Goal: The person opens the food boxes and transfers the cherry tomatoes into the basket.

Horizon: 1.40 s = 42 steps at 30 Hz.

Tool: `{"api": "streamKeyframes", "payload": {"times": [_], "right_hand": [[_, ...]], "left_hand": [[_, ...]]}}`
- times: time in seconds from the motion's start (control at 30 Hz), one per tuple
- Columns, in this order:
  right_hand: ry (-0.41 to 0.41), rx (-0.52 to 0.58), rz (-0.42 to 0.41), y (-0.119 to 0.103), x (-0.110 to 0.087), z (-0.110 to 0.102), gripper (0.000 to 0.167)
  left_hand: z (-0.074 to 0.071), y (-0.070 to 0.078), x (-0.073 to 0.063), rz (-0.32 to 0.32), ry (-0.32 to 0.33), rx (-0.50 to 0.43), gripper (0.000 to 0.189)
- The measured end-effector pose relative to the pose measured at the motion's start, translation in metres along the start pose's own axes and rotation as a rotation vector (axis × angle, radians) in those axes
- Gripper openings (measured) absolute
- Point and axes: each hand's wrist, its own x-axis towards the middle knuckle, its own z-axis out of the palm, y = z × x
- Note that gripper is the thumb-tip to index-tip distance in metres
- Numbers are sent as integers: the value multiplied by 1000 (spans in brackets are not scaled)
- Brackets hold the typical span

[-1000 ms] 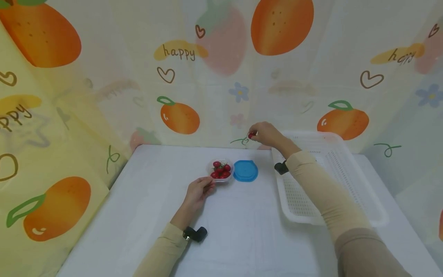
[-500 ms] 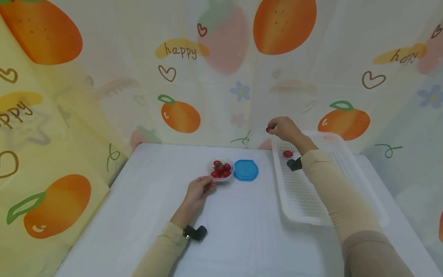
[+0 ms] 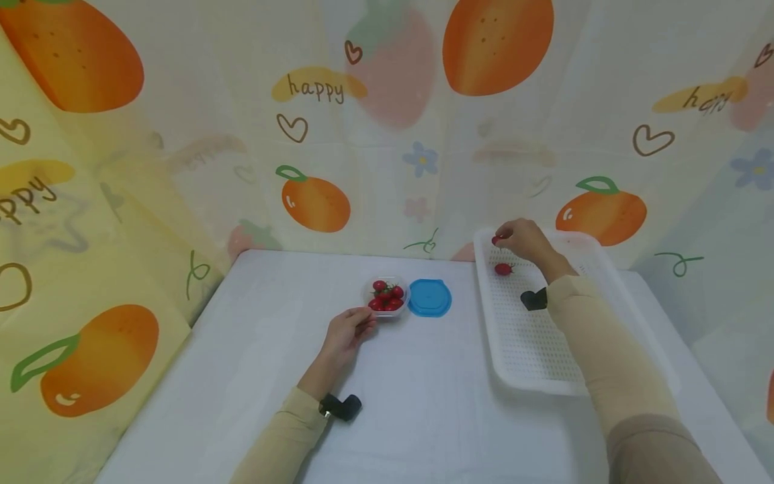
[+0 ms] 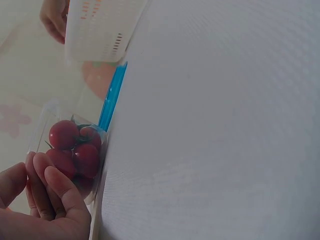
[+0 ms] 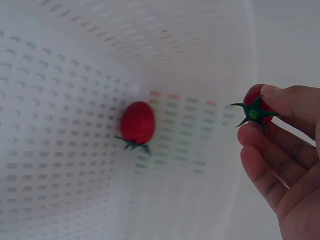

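My right hand (image 3: 527,243) pinches a red cherry tomato (image 5: 253,94) between thumb and fingers, its green stem star facing the right wrist camera. The hand is over the far left corner of a white perforated plastic basket (image 3: 532,356). Inside that basket, one cherry tomato (image 3: 503,269) lies near the left wall. My left hand (image 3: 345,337) grips the near edge of a small clear plastic container (image 3: 385,316) between thumb and fingers. Several cherry tomatoes (image 4: 64,135) with green stems fill the container.
A blue lid (image 3: 430,298) lies flat just right of the container, on the white-covered table (image 3: 423,417). Behind the table hangs a fruit-printed curtain (image 3: 375,175). The basket's raised rim (image 3: 486,316) stands along the table's right side.
My right hand has carried its tomato rightward, from left of the basket to over its far left corner. The tomato inside the basket came into view. My left hand stays on the container.
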Motion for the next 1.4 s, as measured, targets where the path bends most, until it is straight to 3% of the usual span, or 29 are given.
{"api": "streamKeyframes", "payload": {"times": [0.6,0.7,1.0,1.4], "right_hand": [[-72,-39,43,42,-1,50,26],[-80,-14,64,43,-3,54,26],[-106,-69,11,46,0,64,23],[-99,-105,20,42,1,59,26]], "left_hand": [[1,-3,1,-11,8,-14,28],[1,-2,-1,-10,6,-9,29],[0,-1,-1,-4,0,-3,31],[0,-1,0,-1,4,-12,29]]}}
